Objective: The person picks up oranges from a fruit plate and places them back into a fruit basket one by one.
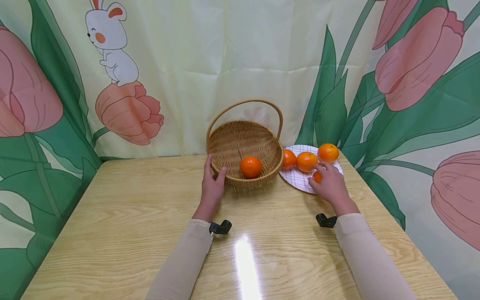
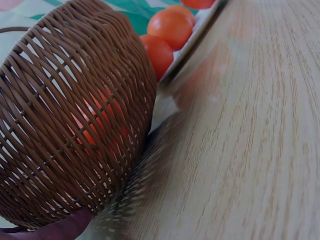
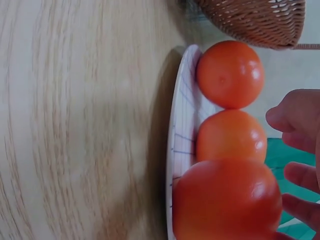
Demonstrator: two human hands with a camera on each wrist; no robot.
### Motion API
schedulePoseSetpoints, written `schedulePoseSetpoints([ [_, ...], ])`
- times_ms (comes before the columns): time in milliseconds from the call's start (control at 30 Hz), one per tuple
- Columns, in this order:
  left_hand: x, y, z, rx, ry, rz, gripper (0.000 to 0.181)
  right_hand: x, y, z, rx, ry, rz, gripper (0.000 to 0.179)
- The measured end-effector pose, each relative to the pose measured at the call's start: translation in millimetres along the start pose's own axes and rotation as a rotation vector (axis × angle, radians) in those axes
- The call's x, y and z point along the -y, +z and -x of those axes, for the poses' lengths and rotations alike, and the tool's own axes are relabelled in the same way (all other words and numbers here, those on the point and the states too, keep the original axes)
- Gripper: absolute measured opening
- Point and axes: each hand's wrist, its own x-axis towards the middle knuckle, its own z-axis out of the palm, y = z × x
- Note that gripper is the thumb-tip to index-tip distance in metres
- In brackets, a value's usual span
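A brown wicker basket (image 1: pixel 243 139) with an arched handle stands at the back middle of the table. One orange (image 1: pixel 251 167) is inside it, showing through the weave in the left wrist view. My left hand (image 1: pixel 213 189) touches the basket's left front side, thumb and fingers spread against the outside. Right of the basket lies a white plate with a checked pattern (image 1: pixel 300 180), holding several oranges (image 1: pixel 306 161). Over the nearest orange (image 3: pixel 227 200) my right hand (image 1: pixel 331 185) reaches with parted fingers; whether a fingertip touches it I cannot tell.
The wooden table (image 1: pixel 150 216) has a bright reflection near its front. A curtain (image 1: pixel 180 83) with tulips and a rabbit hangs right behind the table. The plate sits close to the table's right edge, almost against the basket.
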Motion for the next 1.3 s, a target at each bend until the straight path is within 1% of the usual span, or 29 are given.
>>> schedulePoseSetpoints([
  [200, 0.1, 0.3, -0.6, -0.005, -0.003, -0.004, 0.061, -4.8, 0.0, 0.1, 0.021, 0.025, 0.003, 0.047],
  [467, -1.3, 2.2, -2.7, -0.005, 0.013, -0.015, 0.06, -10.7, 1.3, 0.2, 0.037, 0.06, -0.01, 0.048],
  [700, 0.1, 1.7, 0.1, 0.0, -0.009, -0.01, 0.06, -14.3, 6.6, 2.4, 0.099, 0.113, -0.044, 0.054],
  [933, 1.3, 0.8, -1.7, -0.001, 0.01, -0.008, 0.062, -17.9, 10.5, 1.8, 0.099, 0.095, -0.052, 0.056],
  [1133, 3.8, -0.1, -0.2, 0.003, 0.013, -0.009, 0.062, -16.0, 11.5, 2.6, 0.131, 0.111, -0.075, 0.059],
  [1300, 3.6, -1.4, 0.6, 0.004, 0.004, -0.003, 0.063, -14.6, 11.6, 1.7, 0.108, 0.082, -0.076, 0.057],
])
